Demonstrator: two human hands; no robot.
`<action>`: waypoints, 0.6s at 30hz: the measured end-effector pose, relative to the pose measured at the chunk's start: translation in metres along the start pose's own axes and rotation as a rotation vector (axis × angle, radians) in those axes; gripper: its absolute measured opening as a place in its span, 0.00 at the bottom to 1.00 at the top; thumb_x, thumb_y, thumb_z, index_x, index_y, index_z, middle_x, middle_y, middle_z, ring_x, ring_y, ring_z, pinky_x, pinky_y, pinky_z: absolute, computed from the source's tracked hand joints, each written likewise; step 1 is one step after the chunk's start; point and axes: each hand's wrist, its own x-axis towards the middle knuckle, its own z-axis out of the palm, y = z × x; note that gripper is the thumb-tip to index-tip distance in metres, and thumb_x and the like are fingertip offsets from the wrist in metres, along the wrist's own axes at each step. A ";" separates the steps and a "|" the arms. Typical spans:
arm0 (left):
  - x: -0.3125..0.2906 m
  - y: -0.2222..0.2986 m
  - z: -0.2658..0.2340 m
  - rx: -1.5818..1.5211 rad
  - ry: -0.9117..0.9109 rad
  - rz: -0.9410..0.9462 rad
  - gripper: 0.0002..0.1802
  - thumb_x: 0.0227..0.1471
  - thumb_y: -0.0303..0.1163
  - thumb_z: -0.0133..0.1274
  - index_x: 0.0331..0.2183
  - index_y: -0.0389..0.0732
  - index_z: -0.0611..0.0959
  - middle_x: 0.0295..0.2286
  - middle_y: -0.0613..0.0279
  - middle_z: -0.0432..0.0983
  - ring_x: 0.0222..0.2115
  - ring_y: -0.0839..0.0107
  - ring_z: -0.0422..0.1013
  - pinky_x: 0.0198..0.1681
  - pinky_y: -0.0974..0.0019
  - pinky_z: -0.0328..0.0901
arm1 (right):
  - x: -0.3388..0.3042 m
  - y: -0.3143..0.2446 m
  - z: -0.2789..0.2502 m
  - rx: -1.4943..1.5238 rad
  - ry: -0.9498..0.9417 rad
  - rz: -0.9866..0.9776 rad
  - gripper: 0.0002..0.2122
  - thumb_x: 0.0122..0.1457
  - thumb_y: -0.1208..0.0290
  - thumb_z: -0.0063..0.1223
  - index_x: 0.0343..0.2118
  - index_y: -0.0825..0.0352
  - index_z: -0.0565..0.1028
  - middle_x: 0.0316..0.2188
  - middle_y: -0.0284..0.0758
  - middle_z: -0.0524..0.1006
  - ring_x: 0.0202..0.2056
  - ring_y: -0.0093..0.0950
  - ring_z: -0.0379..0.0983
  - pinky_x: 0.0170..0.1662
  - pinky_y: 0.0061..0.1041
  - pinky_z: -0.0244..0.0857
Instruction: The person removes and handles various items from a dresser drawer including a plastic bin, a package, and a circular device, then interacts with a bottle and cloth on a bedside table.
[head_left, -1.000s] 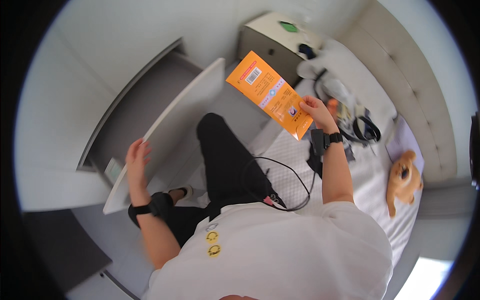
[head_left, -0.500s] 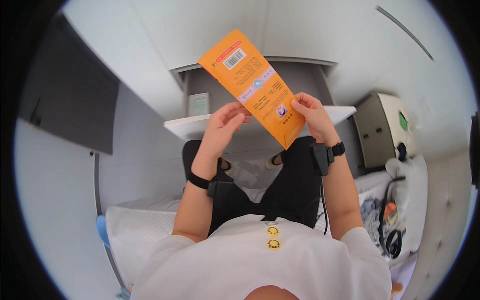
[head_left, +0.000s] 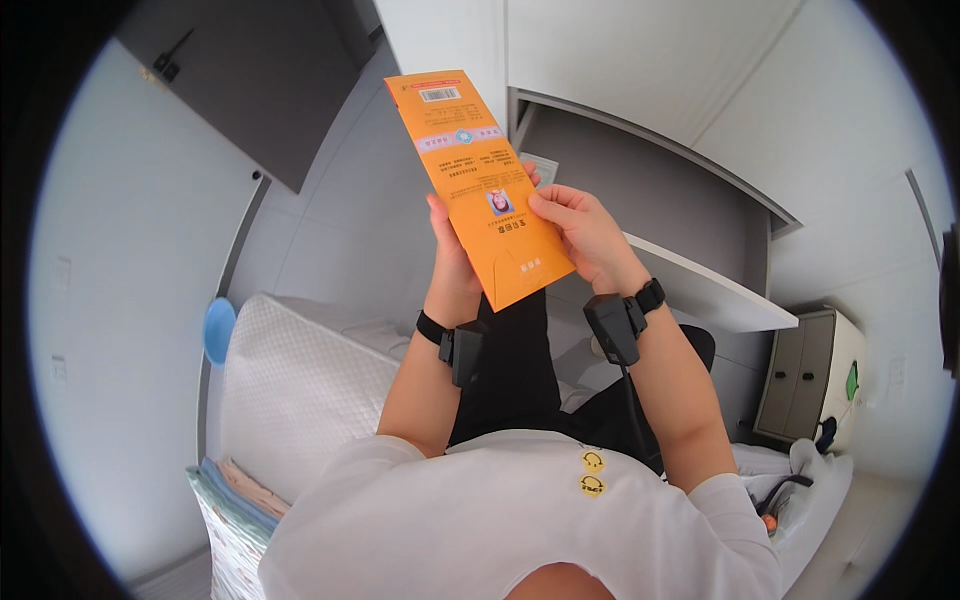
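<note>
A flat orange packet (head_left: pixel 490 235) with a barcode, a pale band and a small picture is held up in front of me, tilted with its far end to the left. My left hand (head_left: pixel 455 258) is closed on it from beneath, the thumb along its left edge and fingertips showing past its right edge. My right hand (head_left: pixel 592 235) pinches the right edge between thumb and fingers. Just beyond my hands, an open grey drawer (head_left: pixel 650 170) with a white front holds a flat pale-green item (head_left: pixel 542 168), partly hidden by the packet and fingers.
White cabinet doors (head_left: pixel 620 50) rise behind the drawer. At the right stands a small grey-door cabinet (head_left: pixel 800 375). A white quilted bed surface (head_left: pixel 300 390) lies to my left, with folded cloths (head_left: pixel 235 500) and a blue basin (head_left: pixel 218 332). A dark door (head_left: pixel 250 80) stands far left.
My view and body have turned left, so the drawer now sits further right. The left hand, loose beside the packet before, has closed on its left edge. The packet's far end has dropped slightly.
</note>
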 end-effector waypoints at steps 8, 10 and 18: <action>0.014 -0.009 -0.024 -0.150 0.174 0.017 0.49 0.50 0.71 0.36 0.57 0.39 0.58 0.49 0.46 0.63 0.49 0.52 0.64 0.53 0.46 0.61 | 0.027 -0.001 -0.027 -0.119 -0.113 0.068 0.11 0.60 0.67 0.52 0.37 0.71 0.74 0.33 0.32 0.76 0.33 0.17 0.73 0.35 0.18 0.67; 0.012 -0.009 -0.034 -0.188 0.211 0.033 0.48 0.49 0.71 0.37 0.56 0.39 0.59 0.47 0.47 0.64 0.48 0.52 0.65 0.52 0.45 0.62 | 0.031 -0.011 -0.027 -0.400 0.109 -0.250 0.17 0.59 0.65 0.52 0.45 0.73 0.70 0.41 0.39 0.73 0.41 0.22 0.71 0.43 0.23 0.66; 0.009 0.006 -0.043 0.095 0.587 0.098 0.42 0.52 0.67 0.39 0.53 0.42 0.61 0.41 0.55 0.66 0.41 0.59 0.67 0.46 0.49 0.65 | 0.076 0.009 0.047 -0.924 0.022 -1.014 0.27 0.62 0.57 0.42 0.56 0.73 0.57 0.55 0.47 0.59 0.58 0.39 0.53 0.60 0.33 0.46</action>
